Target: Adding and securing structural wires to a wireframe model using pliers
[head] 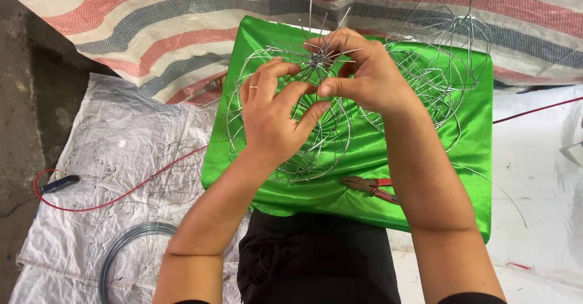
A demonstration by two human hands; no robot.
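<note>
A round cage of thin silver wire (331, 140) rests on a shiny green cloth (467, 140) over my lap. Its wires meet in a twisted knot at the top with loose ends sticking out. My left hand (276, 113), a ring on one finger, grips the cage's upper wires just left of the knot. My right hand (358, 70) pinches the wires at the knot from the right. A second wire cage (434, 76) lies on the cloth behind my right hand.
Red-handled pliers (373, 189) lie on the cloth beside my right forearm. A coil of wire (121, 249) sits on white sacking at lower left, crossed by a red cable (115, 201). A striped tarp (182, 25) hangs behind.
</note>
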